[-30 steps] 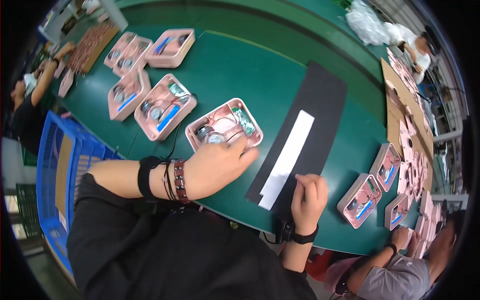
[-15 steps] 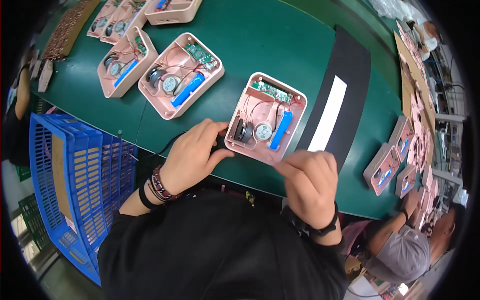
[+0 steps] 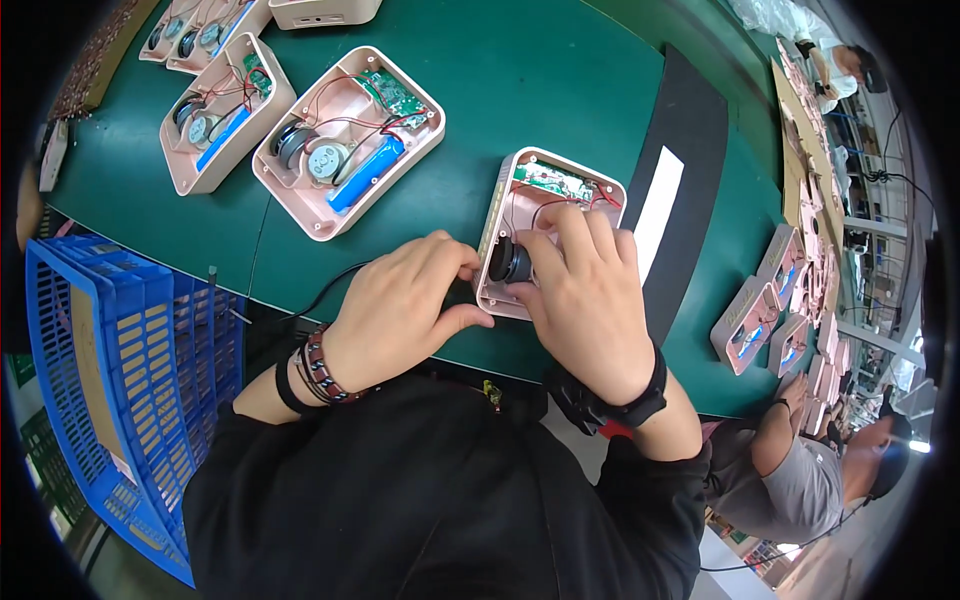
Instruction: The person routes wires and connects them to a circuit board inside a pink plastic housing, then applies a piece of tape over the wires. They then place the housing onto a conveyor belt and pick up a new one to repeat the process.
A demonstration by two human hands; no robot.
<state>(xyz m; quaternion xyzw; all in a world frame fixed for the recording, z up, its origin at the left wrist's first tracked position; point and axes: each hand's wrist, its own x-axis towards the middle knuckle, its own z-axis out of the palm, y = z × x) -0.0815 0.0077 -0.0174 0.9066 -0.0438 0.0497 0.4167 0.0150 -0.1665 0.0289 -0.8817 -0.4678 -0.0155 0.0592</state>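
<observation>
A: Nearest the body, what are the hands doing?

B: The left hand (image 3: 400, 305) is curled against the near left edge of the open pink plastic housing (image 3: 545, 235), fingertips pressed to its wall and thumb stretched toward the corner. The right hand (image 3: 585, 300) lies across the housing's near half, fingers spread over the inside, gripping the round black speaker (image 3: 510, 262) that sits at the near left corner.

A: Has that changed from half a second ago?

B: Yes. Then both hands were only at the near rim and the whole inside showed, blue battery included. Now the right hand covers most of it, and the housing sits closer between the two hands.

A: What can be seen inside past the fingers?

B: A green circuit board (image 3: 550, 182) at the far end, with red and black wires running from it under the fingers.

A: And beyond the hands?

B: Just right of the right hand, a black mat (image 3: 690, 150) with a white strip (image 3: 655, 205) lies on the green counter (image 3: 560, 70). Farther out, left of the left hand, a second open housing (image 3: 345, 140) shows a speaker, a blue cylindrical battery (image 3: 365, 175) and a board, and a third one (image 3: 225, 110) lies past it. A blue crate (image 3: 120, 380) stands below the counter to the left.
</observation>
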